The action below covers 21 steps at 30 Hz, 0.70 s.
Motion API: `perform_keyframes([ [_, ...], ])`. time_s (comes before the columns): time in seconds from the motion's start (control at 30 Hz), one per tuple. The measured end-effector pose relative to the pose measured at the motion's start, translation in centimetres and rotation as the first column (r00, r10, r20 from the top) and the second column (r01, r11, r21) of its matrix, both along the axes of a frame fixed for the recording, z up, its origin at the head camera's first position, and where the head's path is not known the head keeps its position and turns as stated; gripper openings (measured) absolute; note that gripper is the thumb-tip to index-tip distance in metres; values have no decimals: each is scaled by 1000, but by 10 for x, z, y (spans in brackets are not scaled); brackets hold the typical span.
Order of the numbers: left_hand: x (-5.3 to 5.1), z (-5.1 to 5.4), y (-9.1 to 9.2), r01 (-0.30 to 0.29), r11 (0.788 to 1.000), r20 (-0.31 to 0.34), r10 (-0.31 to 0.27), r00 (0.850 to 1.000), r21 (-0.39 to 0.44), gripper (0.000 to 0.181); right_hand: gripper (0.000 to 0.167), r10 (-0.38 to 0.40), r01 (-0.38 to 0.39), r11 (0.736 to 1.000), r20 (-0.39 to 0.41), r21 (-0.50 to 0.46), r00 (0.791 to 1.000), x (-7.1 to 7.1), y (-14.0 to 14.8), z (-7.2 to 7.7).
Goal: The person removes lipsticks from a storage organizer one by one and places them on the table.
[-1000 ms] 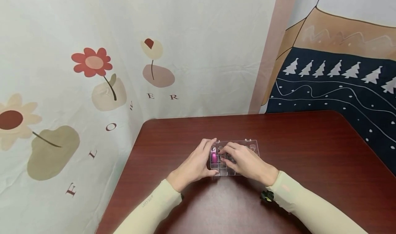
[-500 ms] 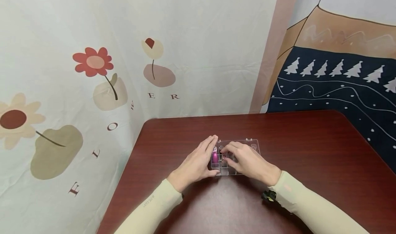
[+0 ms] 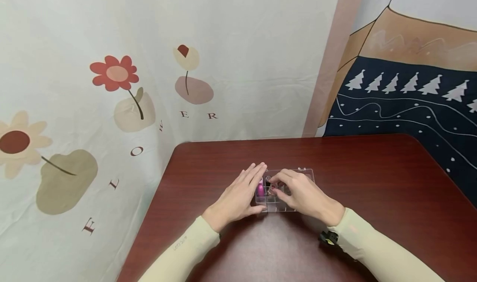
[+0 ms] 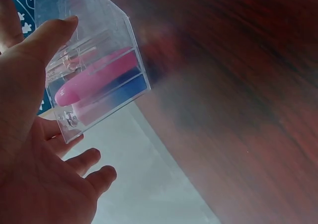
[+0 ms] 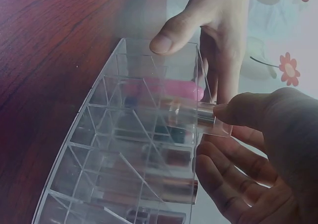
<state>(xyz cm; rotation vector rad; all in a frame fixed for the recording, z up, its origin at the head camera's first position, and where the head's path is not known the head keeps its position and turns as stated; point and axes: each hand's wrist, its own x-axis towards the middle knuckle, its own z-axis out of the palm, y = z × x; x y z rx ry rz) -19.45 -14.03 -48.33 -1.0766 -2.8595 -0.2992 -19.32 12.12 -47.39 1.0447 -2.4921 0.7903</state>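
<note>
A clear plastic organizer (image 3: pixel 279 208) with many compartments stands on the table. My left hand (image 3: pixel 232 199) lies along its left side, fingers mostly straight, its thumb (image 4: pixel 52 35) touching the organizer's front. With thumb and fingertips, my right hand (image 3: pixel 305 197) pinches a lipstick tube with a clear end (image 5: pixel 221 124), which sticks partly out of a compartment's top. Beside it, a bright pink tube (image 3: pixel 260 190) fills a left-hand compartment. More cosmetic tubes (image 5: pixel 174 188) sit in other compartments. The right hand covers the organizer's middle in the head view.
A dark red-brown wooden table (image 3: pixel 335 157) carries the organizer. Behind it hangs a pale curtain (image 3: pixel 253 66) printed with flowers, and a navy cloth (image 3: pixel 372 108) with white trees is at the right. A black device (image 3: pixel 328 237) is strapped at the right wrist.
The left fingers have straightened and extended upward along the organizer's side. The right hand has shifted slightly right, keeping its pinch on the lipstick tube. The head view has panned slightly.
</note>
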Motion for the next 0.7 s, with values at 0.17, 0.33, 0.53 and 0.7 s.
perform_keyframes([
  [0.17,-1,-1,1,-3,1000,8,3,1000,11,126,27,-9,9,1000,7,-3,1000,2,2,3],
  [0.33,-1,-2,1,-5,1000,-5,5,1000,16,125,27,-8,9,1000,24,-24,1000,2,5,7],
  [0.53,-2,-2,0,-3,1000,-3,3,1000,31,125,28,-11,10,998,-5,-62,1000,2,10,10],
  [0.7,-3,-1,1,5,999,4,-5,1000,37,124,28,-2,0,995,-24,-104,1000,2,15,14],
])
